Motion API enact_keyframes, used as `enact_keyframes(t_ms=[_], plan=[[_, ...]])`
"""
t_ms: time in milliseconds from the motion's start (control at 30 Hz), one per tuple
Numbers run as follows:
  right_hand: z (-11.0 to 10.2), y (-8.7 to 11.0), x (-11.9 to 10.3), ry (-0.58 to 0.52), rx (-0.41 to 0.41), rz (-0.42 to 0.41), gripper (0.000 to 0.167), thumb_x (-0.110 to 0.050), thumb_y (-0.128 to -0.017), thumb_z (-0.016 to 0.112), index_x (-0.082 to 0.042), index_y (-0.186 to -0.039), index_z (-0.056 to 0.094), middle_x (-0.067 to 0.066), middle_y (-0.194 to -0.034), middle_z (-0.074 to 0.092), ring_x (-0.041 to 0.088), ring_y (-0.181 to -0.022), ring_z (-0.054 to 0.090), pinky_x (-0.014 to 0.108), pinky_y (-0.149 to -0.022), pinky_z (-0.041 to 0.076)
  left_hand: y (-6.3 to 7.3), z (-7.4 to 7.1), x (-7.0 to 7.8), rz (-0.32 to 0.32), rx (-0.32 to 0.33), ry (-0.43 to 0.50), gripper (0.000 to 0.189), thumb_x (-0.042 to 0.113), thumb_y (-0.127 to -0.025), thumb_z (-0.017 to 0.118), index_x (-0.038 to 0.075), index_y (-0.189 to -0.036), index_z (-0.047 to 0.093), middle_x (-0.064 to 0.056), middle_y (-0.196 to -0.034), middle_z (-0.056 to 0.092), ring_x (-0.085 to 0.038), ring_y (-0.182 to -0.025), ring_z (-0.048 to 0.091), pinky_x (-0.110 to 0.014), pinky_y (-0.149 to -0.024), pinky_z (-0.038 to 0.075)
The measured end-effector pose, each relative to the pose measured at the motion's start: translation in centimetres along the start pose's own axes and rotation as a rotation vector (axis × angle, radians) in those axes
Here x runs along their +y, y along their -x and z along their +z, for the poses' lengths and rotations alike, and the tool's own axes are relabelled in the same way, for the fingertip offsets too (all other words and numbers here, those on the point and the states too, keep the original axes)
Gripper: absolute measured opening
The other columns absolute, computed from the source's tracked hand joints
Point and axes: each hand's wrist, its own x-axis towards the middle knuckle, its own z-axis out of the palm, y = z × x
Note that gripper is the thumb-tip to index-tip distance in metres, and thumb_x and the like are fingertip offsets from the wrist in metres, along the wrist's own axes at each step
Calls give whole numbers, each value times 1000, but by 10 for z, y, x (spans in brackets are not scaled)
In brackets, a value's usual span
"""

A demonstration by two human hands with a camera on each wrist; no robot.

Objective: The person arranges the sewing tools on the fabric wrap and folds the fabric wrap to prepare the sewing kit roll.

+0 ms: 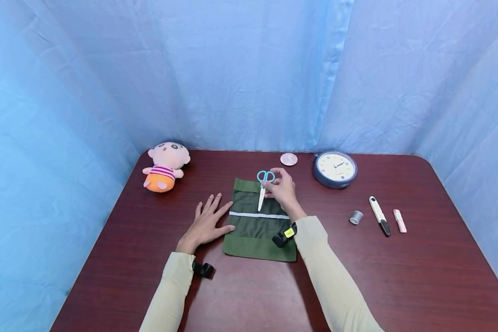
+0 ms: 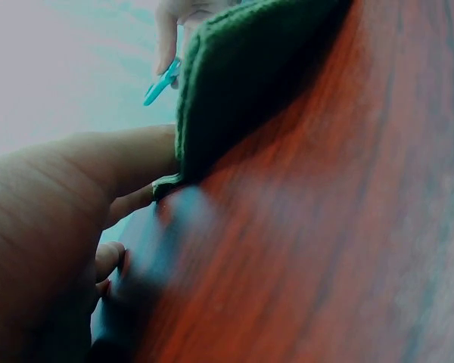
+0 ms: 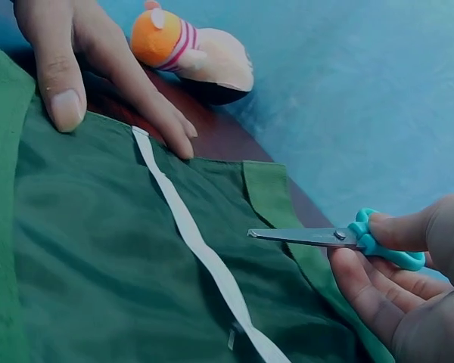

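Note:
A green fabric organizer [image 1: 255, 248] lies unfolded on the table, a white elastic band [image 3: 204, 253] running across its middle. Pinched between thumb and fingers of the right hand [image 1: 284, 188] is a pair of scissors [image 1: 262, 193], held by its turquoise handles. Its blades are together and point toward the person, over the far half of the cloth. The left hand [image 1: 205, 225] lies spread at the organizer's left edge, with thumb and a fingertip touching the fabric in the right wrist view. A small, unclear thing [image 3: 233, 334] sits by the elastic.
A plush doll [image 1: 164, 168] sits at the back left. Along the back are a round shiny disc [image 1: 288, 159] and a blue alarm clock [image 1: 335, 169]. To the right lie a grey thread spool [image 1: 356, 217], a white-and-black utility knife [image 1: 379, 216] and a small pink-and-white item [image 1: 400, 221].

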Motion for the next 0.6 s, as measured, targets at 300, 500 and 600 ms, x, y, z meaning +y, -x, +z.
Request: enact_keyframes(t_ms=[300, 500, 600], plan=[[13, -5, 1, -33, -21, 21, 55, 0, -91, 70, -5, -140, 48, 6, -79, 65, 10, -60, 67, 29, -61, 62, -1, -1, 1, -13, -2, -9, 76, 53, -93, 62, 24, -158, 33, -15, -170, 9, -37, -159, 2, -67, -124, 2], [18, -9, 5, -23, -21, 19, 52, -1, -90, 70, -6, -137, 49, 6, -81, 64, 10, -61, 68, 29, -61, 62, -1, -1, 1, -15, -3, -3, 76, 53, -93, 62, 25, -158, 33, -14, -170, 9, -37, -159, 2, -67, -124, 2], [21, -10, 8, -15, -27, 21, 50, -1, -91, 70, -7, -136, 50, 6, -82, 64, 9, -60, 68, 28, -61, 62, -1, 0, 1, -17, -2, -5, 77, 52, -93, 62, 25, -158, 33, -15, -170, 9, -37, -159, 2, -67, -124, 2]])
